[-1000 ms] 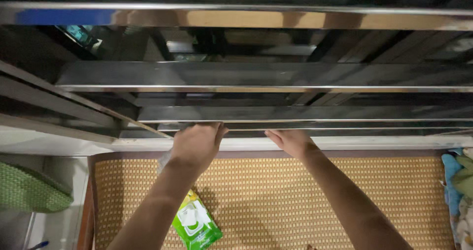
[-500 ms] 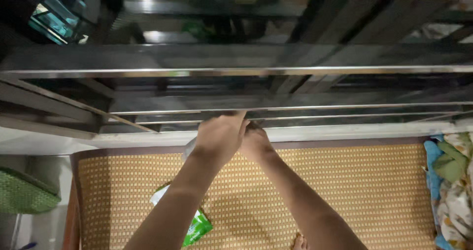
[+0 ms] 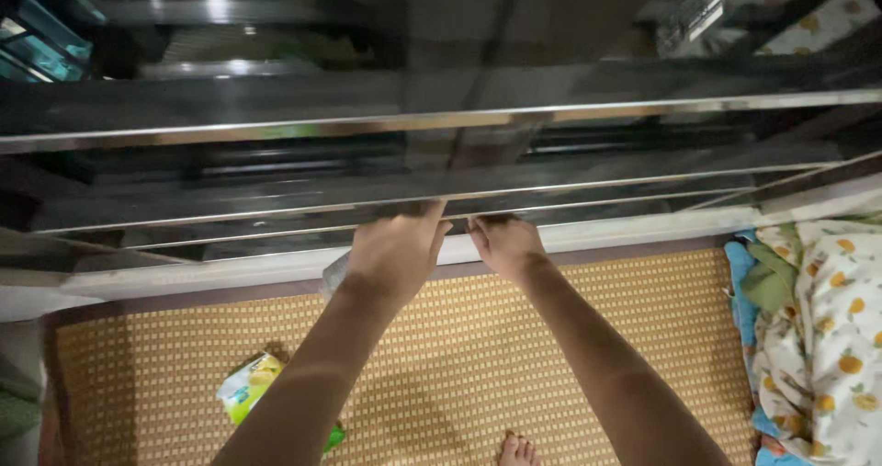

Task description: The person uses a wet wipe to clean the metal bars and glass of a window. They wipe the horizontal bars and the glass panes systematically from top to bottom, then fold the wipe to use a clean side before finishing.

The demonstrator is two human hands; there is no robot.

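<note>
Shiny steel rails [image 3: 276, 128] run across the upper view, one below another. My left hand [image 3: 395, 250] presses against the lowest rail [image 3: 588, 199], closed over a pale crumpled wipe [image 3: 334, 277] that sticks out at its left side. My right hand [image 3: 503, 244] sits just beside it, almost touching, its fingers hooked onto the same rail and their tips hidden. Both forearms reach up from the bottom edge.
A woven straw mat [image 3: 643, 310] lies below the white ledge [image 3: 184, 280]. A green and white wipe pack [image 3: 248, 383] lies on the mat at the lower left. A fruit-print blanket [image 3: 827, 337] is piled at the right. My toes [image 3: 517, 448] show at the bottom.
My right hand slid left along the rail to meet my left hand, then moved slightly apart. The view shifted right, bringing the blanket in and pushing the wipe pack left.
</note>
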